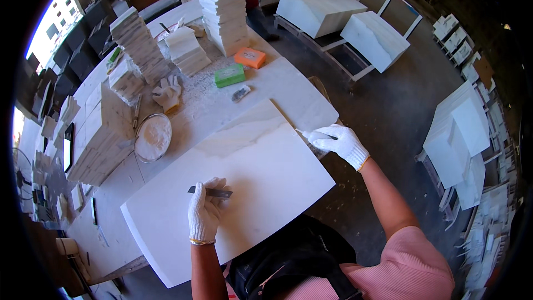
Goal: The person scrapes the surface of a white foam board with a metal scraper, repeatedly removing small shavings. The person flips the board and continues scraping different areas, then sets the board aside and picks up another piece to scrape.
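From my station I had the white marble slab (258, 161) lying tilted across the middle of the frame, on the pale tabletop (302, 91), with the left hand (205, 211) over its lower central part and the right hand (341, 143) just past its right-hand edge. Both hands wore white knit gloves. The left had its thumb and fingers bent around a dark flat strip (221, 193), one end jutting to the right above the stone; I couldn't make out whether the fingertips rested on the slab. The right was curled closed around a slim tool (301, 131) whose pale tip pointed left, close to the slab's edge; contact there was too small for me to judge. The slab's nearest corner hung at the bottom of the frame beside the left forearm, and its right corner reached out over the dark floor (383, 128), which gave the right arm wide room as far as the white blocks (319, 11) at upper right. Leftward was tighter: a round metal dish (143, 159) of white powder stood near the slab's upper-left edge, with a tall stack of tiles (105, 133) beyond it. Above the slab's top corner lay a small packet (241, 93), then a green box (229, 75) and an orange box (250, 58), both bearing print too tiny for me to read.
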The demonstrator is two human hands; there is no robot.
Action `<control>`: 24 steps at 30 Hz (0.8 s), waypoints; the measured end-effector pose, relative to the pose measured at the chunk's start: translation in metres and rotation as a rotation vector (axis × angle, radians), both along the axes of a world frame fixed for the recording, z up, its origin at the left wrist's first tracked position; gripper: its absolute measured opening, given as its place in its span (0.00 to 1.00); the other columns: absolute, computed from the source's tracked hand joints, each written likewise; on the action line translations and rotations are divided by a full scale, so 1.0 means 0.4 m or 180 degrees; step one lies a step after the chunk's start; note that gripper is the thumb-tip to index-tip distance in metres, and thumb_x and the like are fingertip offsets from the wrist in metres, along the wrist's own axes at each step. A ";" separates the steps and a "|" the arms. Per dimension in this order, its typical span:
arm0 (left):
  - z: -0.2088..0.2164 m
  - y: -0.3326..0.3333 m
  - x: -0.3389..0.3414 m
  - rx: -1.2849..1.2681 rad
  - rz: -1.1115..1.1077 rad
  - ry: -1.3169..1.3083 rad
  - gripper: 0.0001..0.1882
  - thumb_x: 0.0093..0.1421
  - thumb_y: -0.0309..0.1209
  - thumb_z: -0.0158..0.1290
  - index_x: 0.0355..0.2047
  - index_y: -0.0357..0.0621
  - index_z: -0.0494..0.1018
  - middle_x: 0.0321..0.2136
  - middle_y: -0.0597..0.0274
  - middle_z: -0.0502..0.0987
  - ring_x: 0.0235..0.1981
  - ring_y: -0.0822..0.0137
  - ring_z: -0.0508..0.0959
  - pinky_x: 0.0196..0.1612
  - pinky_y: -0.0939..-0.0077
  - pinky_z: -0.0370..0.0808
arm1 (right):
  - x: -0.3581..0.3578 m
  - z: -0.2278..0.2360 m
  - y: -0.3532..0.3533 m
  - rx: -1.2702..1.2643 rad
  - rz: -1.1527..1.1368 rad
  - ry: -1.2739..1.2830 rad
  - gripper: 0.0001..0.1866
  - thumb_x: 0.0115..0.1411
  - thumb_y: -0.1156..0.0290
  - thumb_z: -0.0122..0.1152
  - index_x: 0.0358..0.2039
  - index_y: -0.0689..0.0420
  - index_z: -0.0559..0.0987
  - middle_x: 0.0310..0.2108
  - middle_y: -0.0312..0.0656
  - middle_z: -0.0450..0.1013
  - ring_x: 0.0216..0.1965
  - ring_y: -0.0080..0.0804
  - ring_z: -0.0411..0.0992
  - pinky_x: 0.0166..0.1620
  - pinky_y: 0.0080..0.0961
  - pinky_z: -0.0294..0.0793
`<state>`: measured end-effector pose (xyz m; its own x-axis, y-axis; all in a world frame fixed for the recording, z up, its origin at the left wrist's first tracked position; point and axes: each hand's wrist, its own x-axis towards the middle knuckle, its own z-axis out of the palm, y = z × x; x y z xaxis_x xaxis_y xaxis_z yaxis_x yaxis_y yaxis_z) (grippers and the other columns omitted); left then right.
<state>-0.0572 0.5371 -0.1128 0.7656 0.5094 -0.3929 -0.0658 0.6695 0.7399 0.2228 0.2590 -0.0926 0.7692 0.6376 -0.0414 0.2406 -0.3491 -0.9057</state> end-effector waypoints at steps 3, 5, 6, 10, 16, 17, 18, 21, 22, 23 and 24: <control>-0.005 0.001 0.000 0.0057 -0.0003 -0.0020 0.23 0.69 0.48 0.47 0.47 0.39 0.76 0.44 0.52 0.80 0.43 0.59 0.80 0.43 0.68 0.76 | -0.003 0.017 0.009 -0.0217 0.0063 -0.0515 0.12 0.56 0.68 0.70 0.41 0.57 0.85 0.36 0.38 0.83 0.35 0.23 0.78 0.41 0.21 0.76; -0.009 0.006 -0.004 0.0065 -0.0030 -0.0032 0.23 0.69 0.48 0.46 0.47 0.39 0.76 0.45 0.51 0.80 0.44 0.58 0.80 0.44 0.67 0.76 | -0.002 0.027 0.013 -0.0354 0.0099 -0.0649 0.13 0.55 0.68 0.70 0.41 0.57 0.85 0.36 0.39 0.82 0.36 0.25 0.78 0.42 0.23 0.76; -0.010 0.006 -0.004 0.0066 -0.0048 -0.0043 0.23 0.70 0.48 0.46 0.47 0.39 0.76 0.45 0.51 0.80 0.44 0.58 0.80 0.44 0.67 0.76 | 0.001 0.029 0.013 -0.0411 0.0106 -0.0591 0.14 0.55 0.68 0.71 0.42 0.58 0.85 0.37 0.40 0.82 0.37 0.26 0.77 0.43 0.23 0.76; -0.012 0.005 -0.001 0.0087 -0.0049 -0.0087 0.23 0.70 0.48 0.46 0.47 0.39 0.76 0.44 0.51 0.80 0.43 0.58 0.80 0.44 0.68 0.76 | 0.006 0.027 0.010 -0.0510 0.0144 -0.0720 0.15 0.54 0.68 0.71 0.42 0.58 0.85 0.37 0.40 0.81 0.38 0.27 0.77 0.44 0.24 0.76; -0.011 0.005 -0.001 0.0082 -0.0042 -0.0098 0.23 0.70 0.47 0.46 0.46 0.39 0.76 0.44 0.51 0.81 0.42 0.59 0.80 0.44 0.68 0.76 | 0.009 0.024 0.012 -0.0606 0.0143 -0.0851 0.15 0.54 0.68 0.71 0.42 0.57 0.85 0.36 0.40 0.81 0.37 0.28 0.77 0.43 0.25 0.76; -0.012 0.005 -0.002 0.0065 -0.0039 -0.0093 0.23 0.70 0.47 0.46 0.46 0.39 0.76 0.44 0.51 0.81 0.42 0.59 0.80 0.44 0.68 0.76 | 0.009 0.023 0.012 -0.0574 0.0128 -0.0894 0.14 0.54 0.67 0.71 0.41 0.56 0.86 0.35 0.40 0.81 0.36 0.29 0.78 0.42 0.25 0.76; -0.012 0.006 -0.002 0.0048 -0.0034 -0.0088 0.23 0.70 0.47 0.46 0.46 0.39 0.76 0.44 0.51 0.81 0.42 0.59 0.80 0.45 0.68 0.76 | 0.009 0.021 0.013 -0.0541 0.0116 -0.0938 0.14 0.54 0.65 0.71 0.40 0.56 0.86 0.35 0.41 0.82 0.35 0.29 0.79 0.42 0.25 0.76; -0.015 0.005 -0.002 0.0225 -0.0057 -0.0135 0.23 0.70 0.48 0.46 0.47 0.39 0.76 0.44 0.51 0.80 0.43 0.59 0.80 0.45 0.68 0.76 | 0.007 0.025 0.017 -0.0532 0.0050 -0.0819 0.14 0.55 0.63 0.71 0.40 0.55 0.86 0.35 0.41 0.82 0.34 0.29 0.79 0.41 0.25 0.76; -0.015 0.005 -0.002 0.0188 -0.0048 -0.0118 0.23 0.70 0.48 0.46 0.47 0.39 0.76 0.44 0.51 0.80 0.43 0.59 0.80 0.45 0.68 0.76 | 0.006 0.028 0.019 -0.0544 0.0022 -0.0737 0.14 0.55 0.63 0.71 0.40 0.55 0.86 0.35 0.41 0.82 0.34 0.28 0.79 0.41 0.25 0.76; -0.015 0.006 -0.003 0.0150 -0.0039 -0.0101 0.23 0.69 0.48 0.46 0.47 0.39 0.76 0.45 0.51 0.80 0.43 0.59 0.80 0.45 0.69 0.76 | 0.005 0.030 0.020 -0.0536 0.0022 -0.0707 0.14 0.54 0.63 0.71 0.40 0.55 0.86 0.35 0.40 0.82 0.34 0.28 0.79 0.41 0.24 0.76; -0.015 0.006 -0.002 0.0111 -0.0033 -0.0085 0.23 0.69 0.48 0.46 0.47 0.39 0.76 0.45 0.51 0.80 0.43 0.59 0.80 0.45 0.69 0.76 | 0.004 0.032 0.021 -0.0530 0.0019 -0.0677 0.14 0.54 0.63 0.71 0.40 0.55 0.86 0.35 0.40 0.82 0.34 0.27 0.79 0.41 0.24 0.76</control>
<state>-0.0582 0.5393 -0.1188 0.7809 0.5145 -0.3542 -0.0791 0.6440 0.7609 0.2243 0.2673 -0.0798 0.7681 0.6402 0.0161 0.4220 -0.4871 -0.7647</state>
